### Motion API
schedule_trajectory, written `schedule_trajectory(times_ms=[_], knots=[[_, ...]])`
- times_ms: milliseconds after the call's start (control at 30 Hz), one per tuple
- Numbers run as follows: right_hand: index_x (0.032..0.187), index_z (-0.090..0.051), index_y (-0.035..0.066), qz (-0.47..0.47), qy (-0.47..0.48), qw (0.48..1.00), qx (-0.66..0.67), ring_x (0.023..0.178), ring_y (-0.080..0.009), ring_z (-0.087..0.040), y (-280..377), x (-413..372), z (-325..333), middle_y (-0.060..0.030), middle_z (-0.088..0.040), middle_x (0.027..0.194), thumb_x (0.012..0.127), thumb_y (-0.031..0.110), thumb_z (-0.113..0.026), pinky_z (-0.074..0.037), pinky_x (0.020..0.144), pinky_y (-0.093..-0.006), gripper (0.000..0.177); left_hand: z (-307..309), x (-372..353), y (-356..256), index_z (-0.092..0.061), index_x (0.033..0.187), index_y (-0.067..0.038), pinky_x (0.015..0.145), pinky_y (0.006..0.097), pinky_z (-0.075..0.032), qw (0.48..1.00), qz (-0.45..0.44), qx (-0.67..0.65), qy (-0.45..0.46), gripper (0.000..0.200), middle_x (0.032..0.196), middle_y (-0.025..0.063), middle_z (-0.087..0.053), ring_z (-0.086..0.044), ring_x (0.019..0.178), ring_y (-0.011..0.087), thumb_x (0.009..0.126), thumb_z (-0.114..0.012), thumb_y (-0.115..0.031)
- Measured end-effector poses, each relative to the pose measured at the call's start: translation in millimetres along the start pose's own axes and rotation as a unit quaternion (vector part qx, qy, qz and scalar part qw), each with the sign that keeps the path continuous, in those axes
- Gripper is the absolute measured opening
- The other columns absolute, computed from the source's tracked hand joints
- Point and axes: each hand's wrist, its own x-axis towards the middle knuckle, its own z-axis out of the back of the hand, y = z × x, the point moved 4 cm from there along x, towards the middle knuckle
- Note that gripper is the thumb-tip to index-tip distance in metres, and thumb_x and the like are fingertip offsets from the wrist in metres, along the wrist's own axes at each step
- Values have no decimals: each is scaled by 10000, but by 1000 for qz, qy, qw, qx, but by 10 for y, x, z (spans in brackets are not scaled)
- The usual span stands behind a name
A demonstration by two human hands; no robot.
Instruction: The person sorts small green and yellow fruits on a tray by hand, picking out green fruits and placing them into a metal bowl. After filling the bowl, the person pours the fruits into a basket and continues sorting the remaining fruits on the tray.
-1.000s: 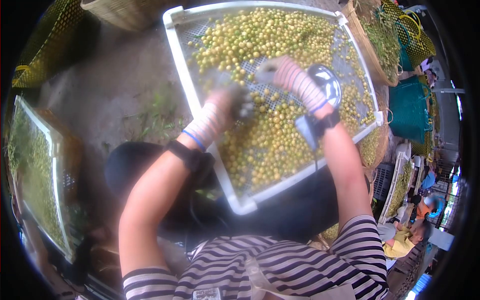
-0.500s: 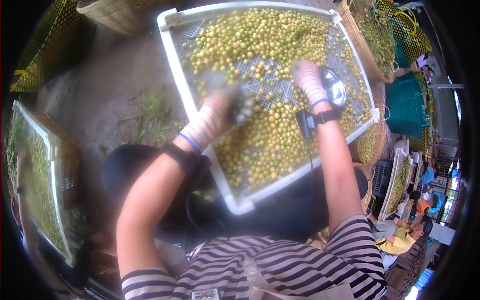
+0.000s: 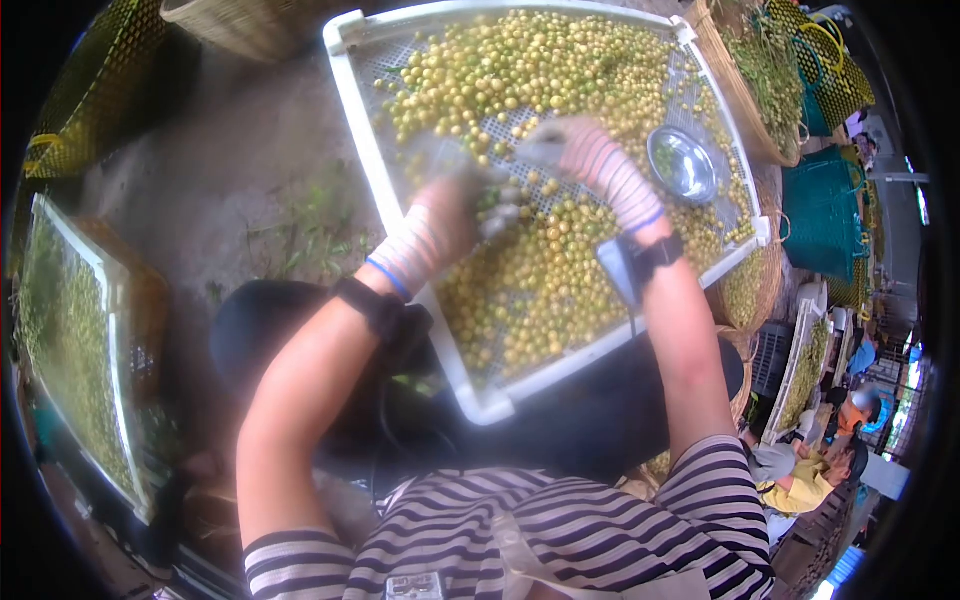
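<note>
Fruit point(image 3: 560, 285) spread over mesh tray point(image 3: 370, 150), heaped toward far and near edges. Left hand point(image 3: 455, 208) by left edge, right hand point(image 3: 583, 157) mid-tray; both blurred, can't tell openness or hold. I'd keep touch light, layer thin.

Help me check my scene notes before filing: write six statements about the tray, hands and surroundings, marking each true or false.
1. The white-framed rectangular mesh tray holds small round yellow-green fruits. True.
2. Both hands are bare. False: the left hand and right hand are gloved.
3. The bowl lies outside the tray. False: the shiny rounded metal bowl is within its frame.
4. Thin green leafy sprigs lie on the grey-brown ground. True.
5. A teal plastic-looking basket stands right of the tray in the picture. True.
6. The wearer's shirt is plain. False: the short-sleeved fabric shirt has dark and pale stripes.
</note>
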Motion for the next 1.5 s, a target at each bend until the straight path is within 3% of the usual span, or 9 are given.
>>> schedule_trajectory(times_ms=[100, 167, 333, 567, 867, 1133, 1333, 1467, 1500], knots=[[919, -678, 42, -58, 50, 997, 32, 666, -158, -594, 123, -103, -251, -87, -662, 747, 750, 377, -694, -492, 642, -310, 375, -11, 54, -39, -549, 1014, -23, 559, 252, -507, 969, -150, 172, 93, 382, 889, 104, -619, -623, 735, 213, 941, -411, -372], [910, -687, 80, 1, -58, 998, -35, 649, -180, -617, 101, -94, -106, -104, -667, 745, 767, 340, -664, -506, 648, -313, 298, -28, 5, 31, -569, 973, -29, 529, 214, -486, 995, 27, -92, 33, 244, 835, 82, -624, -610, 686, 168, 920, -478, -250], [929, -679, 109, -51, -313, 940, -124, 756, -288, -640, -785, 232, 491, -153, -658, 828, 751, 192, -590, -500, 724, -360, 216, -34, -86, 19, -573, 943, -58, 516, 215, -458, 998, 23, -55, -32, 169, 790, 43, -612, -579, 647, 133, 898, -466, -181], [973, -683, 185, -162, -110, 947, -255, 881, -259, -632, -1166, 432, 594, -117, -663, 935, 730, 277, -684, -483, 816, -352, 260, -49, -64, 20, -569, 905, -54, 499, 213, -430, 997, 56, -57, -13, 210, 735, 19, -583, -535, 600, 114, 911, -474, -242], [965, -693, 225, -141, -172, 946, -237, 862, -264, -637, -1052, 393, 605, -103, -668, 919, 743, 273, -645, -486, 817, -359, 232, -132, -71, 52, -564, 899, -49, 504, 210, -410, 998, 49, -20, 23, 203, 730, 11, -579, -540, 621, 115, 918, -466, -226], [1040, -644, 159, -222, -68, 894, -384, 982, -284, -593, -641, 423, 295, -88, -630, 1055, 822, 267, -571, -454, 883, -416, 254, -136, -49, 61, -562, 902, -44, 500, 207, -395, 999, 55, 4, 1, 210, 723, 15, -575, -539, 623, 115, 920, -458, -226], [962, -677, 134, -204, -99, 930, -290, 914, -306, -619, -698, 391, 327, -133, -651, 971, 721, 318, -637, -492, 817, -392, 306, -158, -50, 72, -561, 911, -45, 499, 202, -386, 998, 59, 3, -5, 210, 739, 17, -576, -535, 617, 119, 919, -456, -226], [918, -694, 145, -181, -101, 965, -160, 745, -197, -652, -502, 241, 242, -88, -680, 848, 719, 330, -659, -519, 732, -329, 273, -102, -39, 77, -564, 922, -45, 497, 209, -429, 996, 68, -65, -13, 247, 760, 35, -586, -572, 649, 149, 924, -468, -272], [894, -701, 143, -40, -134, 982, -125, 680, -165, -645, -421, 190, 124, -87, -680, 794, 722, 300, -663, -524, 696, -311, 235, -73, -22, 84, -564, 923, -45, 498, 208, -459, 996, 59, -68, -4, 301, 769, 51, -599, -595, 664, 169, 919, -478, -334]])
